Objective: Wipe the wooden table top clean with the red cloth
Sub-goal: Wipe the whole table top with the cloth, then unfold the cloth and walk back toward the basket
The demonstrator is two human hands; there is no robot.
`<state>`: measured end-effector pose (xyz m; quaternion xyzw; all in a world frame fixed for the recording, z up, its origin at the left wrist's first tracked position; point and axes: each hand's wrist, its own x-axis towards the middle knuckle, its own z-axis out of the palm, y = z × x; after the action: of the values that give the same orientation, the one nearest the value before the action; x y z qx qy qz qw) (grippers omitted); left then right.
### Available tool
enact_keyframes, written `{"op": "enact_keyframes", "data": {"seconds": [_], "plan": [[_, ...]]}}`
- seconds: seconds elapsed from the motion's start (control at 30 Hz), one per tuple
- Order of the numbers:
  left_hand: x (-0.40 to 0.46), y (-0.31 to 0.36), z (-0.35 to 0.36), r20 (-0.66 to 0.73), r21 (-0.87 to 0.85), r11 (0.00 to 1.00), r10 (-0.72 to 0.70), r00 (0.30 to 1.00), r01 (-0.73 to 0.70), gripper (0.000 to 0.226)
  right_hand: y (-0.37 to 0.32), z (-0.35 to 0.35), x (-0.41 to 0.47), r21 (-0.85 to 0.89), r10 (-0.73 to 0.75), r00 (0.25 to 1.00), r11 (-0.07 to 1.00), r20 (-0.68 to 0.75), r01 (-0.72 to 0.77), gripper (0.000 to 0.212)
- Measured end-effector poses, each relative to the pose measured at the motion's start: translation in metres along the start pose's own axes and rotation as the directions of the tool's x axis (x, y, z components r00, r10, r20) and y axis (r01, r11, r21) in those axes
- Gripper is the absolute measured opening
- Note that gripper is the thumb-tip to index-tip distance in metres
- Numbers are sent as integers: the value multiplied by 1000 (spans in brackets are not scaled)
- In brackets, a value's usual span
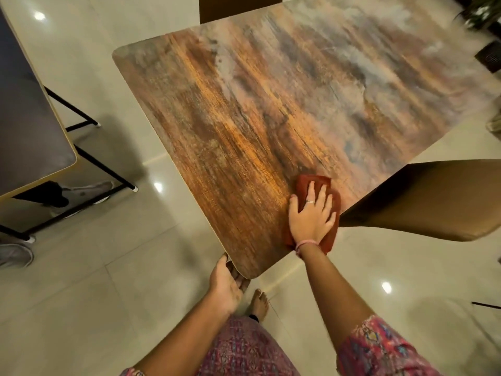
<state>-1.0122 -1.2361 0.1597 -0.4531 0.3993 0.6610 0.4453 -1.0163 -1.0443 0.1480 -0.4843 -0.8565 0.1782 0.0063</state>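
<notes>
The wooden table top (271, 109) has a streaked brown and grey grain and fills the middle of the view. A crumpled red cloth (306, 183) lies on it close to the near right edge. My right hand (311, 213) presses flat on the cloth with fingers spread and straight. My left hand (226, 283) holds the table's near corner, its fingers curled under the edge.
A brown chair seat (423, 196) sits against the table's right edge. Another brown chair back (238, 9) stands at the far side. A grey table on black legs (24, 126) is at the left, with someone's shoes beneath it. The floor is glossy tile (108, 294).
</notes>
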Motion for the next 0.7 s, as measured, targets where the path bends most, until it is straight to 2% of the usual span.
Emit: {"op": "enact_keyframes", "data": {"seconds": [0.1,0.2,0.3,0.5,0.63,0.7], "plan": [[-3,-9,-4,30,-12,999,-41,999,42,37,-8,16,-69,6,-229,971,973,69,229,58],[-8,-21,-9,153,-89,991,-85,985,99,43,-12,29,-132,-2,-474,865,877,164,481,54],[-12,-34,-20,186,-198,978,-31,982,69,43,-5,32,-153,6,-567,782,811,258,585,51],[-29,-33,-27,242,27,978,-209,947,209,55,8,1,-147,312,-559,735,828,384,466,46],[-39,-36,-15,319,230,956,-253,913,185,61,19,-34,-149,466,-464,792,845,397,261,43],[-41,-42,-5,369,279,951,-237,898,136,59,23,-51,-154,577,-404,836,806,370,134,39]]}}
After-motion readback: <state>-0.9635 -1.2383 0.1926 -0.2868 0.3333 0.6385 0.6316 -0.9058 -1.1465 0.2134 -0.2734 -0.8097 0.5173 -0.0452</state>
